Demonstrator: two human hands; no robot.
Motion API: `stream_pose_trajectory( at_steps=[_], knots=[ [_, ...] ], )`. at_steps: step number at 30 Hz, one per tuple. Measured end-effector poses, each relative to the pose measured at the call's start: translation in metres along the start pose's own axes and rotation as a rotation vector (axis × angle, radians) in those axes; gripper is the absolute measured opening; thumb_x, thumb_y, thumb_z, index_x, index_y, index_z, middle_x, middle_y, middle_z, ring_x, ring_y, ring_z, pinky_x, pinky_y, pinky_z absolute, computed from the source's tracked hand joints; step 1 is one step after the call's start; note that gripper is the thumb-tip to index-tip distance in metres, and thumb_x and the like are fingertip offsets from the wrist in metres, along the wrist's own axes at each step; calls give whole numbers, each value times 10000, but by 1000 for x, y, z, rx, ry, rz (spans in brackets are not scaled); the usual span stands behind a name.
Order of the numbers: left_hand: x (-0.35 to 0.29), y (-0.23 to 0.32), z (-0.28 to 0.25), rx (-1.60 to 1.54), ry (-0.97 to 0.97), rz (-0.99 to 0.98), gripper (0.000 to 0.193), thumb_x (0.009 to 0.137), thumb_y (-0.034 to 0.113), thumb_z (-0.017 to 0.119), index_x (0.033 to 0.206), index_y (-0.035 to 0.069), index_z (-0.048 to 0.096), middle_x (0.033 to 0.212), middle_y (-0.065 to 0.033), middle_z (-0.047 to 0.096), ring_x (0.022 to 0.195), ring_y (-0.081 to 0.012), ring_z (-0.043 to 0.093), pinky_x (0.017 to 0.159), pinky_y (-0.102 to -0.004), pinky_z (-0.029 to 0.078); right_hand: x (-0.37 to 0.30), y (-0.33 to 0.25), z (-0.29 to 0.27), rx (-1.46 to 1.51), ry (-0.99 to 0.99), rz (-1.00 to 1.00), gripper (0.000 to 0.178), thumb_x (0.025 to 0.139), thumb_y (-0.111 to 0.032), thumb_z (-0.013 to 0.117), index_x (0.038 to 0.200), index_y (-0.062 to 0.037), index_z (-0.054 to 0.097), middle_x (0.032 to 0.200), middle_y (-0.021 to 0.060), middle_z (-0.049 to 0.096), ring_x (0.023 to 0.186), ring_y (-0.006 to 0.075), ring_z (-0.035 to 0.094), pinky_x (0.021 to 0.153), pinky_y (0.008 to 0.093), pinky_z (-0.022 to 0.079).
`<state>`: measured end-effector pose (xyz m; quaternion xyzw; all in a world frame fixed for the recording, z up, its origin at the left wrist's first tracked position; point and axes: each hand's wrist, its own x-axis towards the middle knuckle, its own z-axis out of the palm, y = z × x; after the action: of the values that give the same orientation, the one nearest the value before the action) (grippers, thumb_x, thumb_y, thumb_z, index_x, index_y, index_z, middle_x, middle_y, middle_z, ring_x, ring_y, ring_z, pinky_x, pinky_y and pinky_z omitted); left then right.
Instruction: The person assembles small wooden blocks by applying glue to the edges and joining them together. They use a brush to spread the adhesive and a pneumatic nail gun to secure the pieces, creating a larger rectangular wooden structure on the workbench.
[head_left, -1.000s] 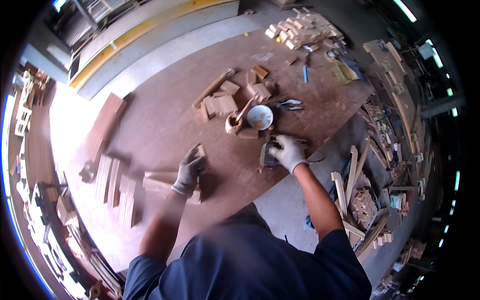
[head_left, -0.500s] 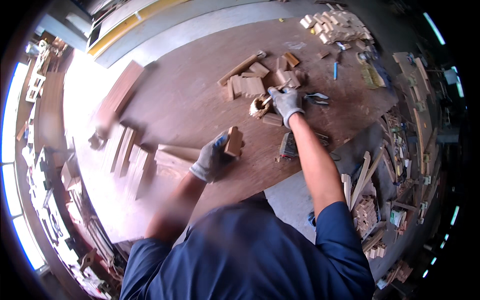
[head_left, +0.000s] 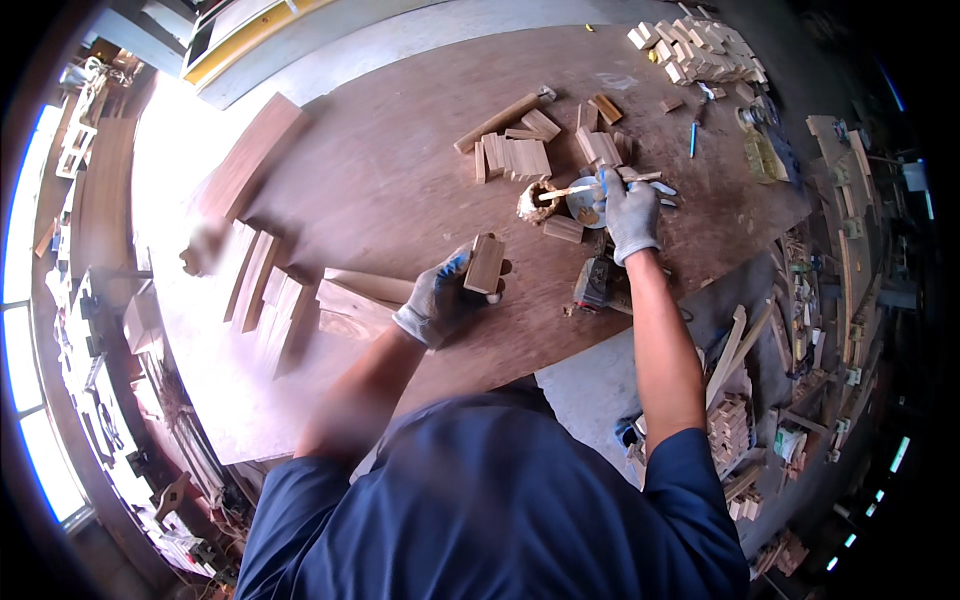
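My left hand (head_left: 437, 298), in a grey and blue glove, holds a small grooved wooden block (head_left: 486, 262) upright above the brown workbench (head_left: 380, 190). My right hand (head_left: 631, 210), in a grey glove, grips a glue-covered brush (head_left: 562, 193) by its handle. The brush tip rests at a crusty glue pot (head_left: 531, 203) next to a small round white container (head_left: 584, 208). A dark power tool (head_left: 596, 283) lies on the bench just below my right wrist.
Short wooden blocks (head_left: 522, 155) lie behind the glue pot, and a heap of pale blocks (head_left: 700, 50) sits at the far right corner. Wooden panels (head_left: 345, 300) and slats (head_left: 256, 270) lie to the left. Offcuts (head_left: 735, 425) are stacked beside the bench at right.
My right hand left the power tool, reached forward to the glue pot and took hold of the brush. My left hand lifted the wooden block off the bench and brought it toward the middle.
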<state>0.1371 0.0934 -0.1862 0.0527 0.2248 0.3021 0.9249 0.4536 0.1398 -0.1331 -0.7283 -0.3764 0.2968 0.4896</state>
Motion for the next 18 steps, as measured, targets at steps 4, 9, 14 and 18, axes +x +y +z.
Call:
stream_pose_trajectory(
  at_steps=[4, 9, 14, 18],
  knots=[
    [4, 0, -8, 7, 15, 9, 559, 1093, 391, 593, 1519, 40, 504, 1335, -207, 667, 1080, -302, 688, 917, -424, 582, -6, 5, -3, 28, 20, 3, 267, 1049, -237, 686, 980, 13, 752, 718, 56, 733, 571, 110, 671, 528, 296, 530],
    [6, 2, -5, 42, 64, 46, 551, 1098, 374, 586, 1500, 6, 508, 1319, -201, 672, 1064, -303, 691, 914, -408, 584, -10, 16, 2, 72, 38, 9, 266, 1050, -236, 687, 965, 8, 748, 709, 54, 726, 557, 114, 675, 510, 285, 523],
    [14, 3, -7, 62, 51, 48, 574, 1094, 370, 596, 1519, 0, 483, 1347, -215, 652, 1089, -315, 673, 939, -414, 582, -8, 26, 0, 131, 67, 170, 283, 1077, -300, 679, 997, -33, 723, 730, 51, 722, 513, 122, 638, 448, 275, 504],
    [23, 3, -13, 12, 9, 44, 586, 1089, 378, 602, 1519, -1, 481, 1351, -221, 650, 1097, -323, 672, 935, -416, 583, -9, 24, -15, 229, 177, 196, 315, 1071, -328, 689, 971, -32, 728, 731, 58, 728, 513, 139, 655, 437, 271, 516]
  ],
)
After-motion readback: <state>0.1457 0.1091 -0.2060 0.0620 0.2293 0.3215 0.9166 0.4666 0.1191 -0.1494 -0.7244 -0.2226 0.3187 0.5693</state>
